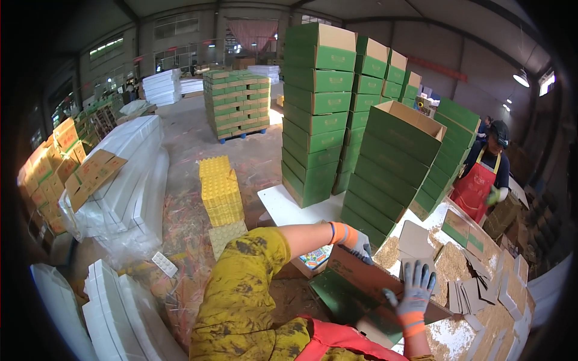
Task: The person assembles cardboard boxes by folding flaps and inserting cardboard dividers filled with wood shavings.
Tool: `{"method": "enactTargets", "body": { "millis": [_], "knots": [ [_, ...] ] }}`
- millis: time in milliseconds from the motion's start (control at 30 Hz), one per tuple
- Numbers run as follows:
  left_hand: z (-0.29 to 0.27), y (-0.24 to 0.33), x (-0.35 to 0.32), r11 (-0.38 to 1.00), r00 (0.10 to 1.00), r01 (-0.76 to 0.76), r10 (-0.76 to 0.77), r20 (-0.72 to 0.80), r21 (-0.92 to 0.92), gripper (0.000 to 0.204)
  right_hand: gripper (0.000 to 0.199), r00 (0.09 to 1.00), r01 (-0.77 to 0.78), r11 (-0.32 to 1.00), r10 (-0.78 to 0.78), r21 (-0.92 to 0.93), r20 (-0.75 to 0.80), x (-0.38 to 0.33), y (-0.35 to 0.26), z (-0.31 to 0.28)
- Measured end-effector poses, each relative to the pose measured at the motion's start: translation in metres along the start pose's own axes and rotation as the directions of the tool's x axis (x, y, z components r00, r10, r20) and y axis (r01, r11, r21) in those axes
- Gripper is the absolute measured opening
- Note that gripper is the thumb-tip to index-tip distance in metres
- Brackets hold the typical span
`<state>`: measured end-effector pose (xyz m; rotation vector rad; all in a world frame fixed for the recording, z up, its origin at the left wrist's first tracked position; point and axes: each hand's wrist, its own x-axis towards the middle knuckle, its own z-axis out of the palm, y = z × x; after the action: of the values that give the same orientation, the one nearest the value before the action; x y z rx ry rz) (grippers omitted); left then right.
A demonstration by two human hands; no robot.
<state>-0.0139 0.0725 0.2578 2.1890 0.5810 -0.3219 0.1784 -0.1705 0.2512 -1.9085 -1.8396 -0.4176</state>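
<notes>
A green cardboard box [340,295] stands tilted right in front of me at the table's near edge, a brownish panel along its upper side. My left hand [356,243], in a grey glove with an orange cuff, is bent over the far left corner of this box, its fingers curled on the edge. On the box's right part lies my right hand [413,293], gloved the same way, with fingers spread and nothing in its grip. The lower part of the box is partly hidden by my red apron [337,340].
Tall stacks of green boxes [385,159] stand on the white table [295,210]. Grainy husks [451,271] and loose cardboard pieces [415,240] cover its right side. Yellow egg trays [220,186] are stacked on the floor at left. A co-worker in a red apron [475,186] stands far right.
</notes>
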Motion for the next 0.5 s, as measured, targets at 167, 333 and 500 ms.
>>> {"method": "enactTargets", "body": {
  "millis": [167, 333, 500],
  "knots": [
    [-0.014, 0.003, -0.006, 0.975, 0.989, -0.092, 0.066, 0.133, 0.203, 0.069, 0.082, 0.963, 0.225, 0.962, -0.196, -0.156, 0.182, -0.027, -0.011, -0.013],
    [-0.017, 0.002, -0.004, 0.956, 0.918, -0.249, 0.285, -0.275, 0.158, 0.047, 0.040, 0.958, 0.276, 0.959, -0.281, 0.067, 0.065, -0.047, -0.010, -0.008],
    [-0.017, -0.002, -0.037, 0.991, 0.774, -0.071, -0.015, -0.633, -0.111, 0.042, 0.016, 0.982, -0.163, 0.845, 0.188, 0.509, 0.003, -0.072, 0.036, -0.045]
  ]
}}
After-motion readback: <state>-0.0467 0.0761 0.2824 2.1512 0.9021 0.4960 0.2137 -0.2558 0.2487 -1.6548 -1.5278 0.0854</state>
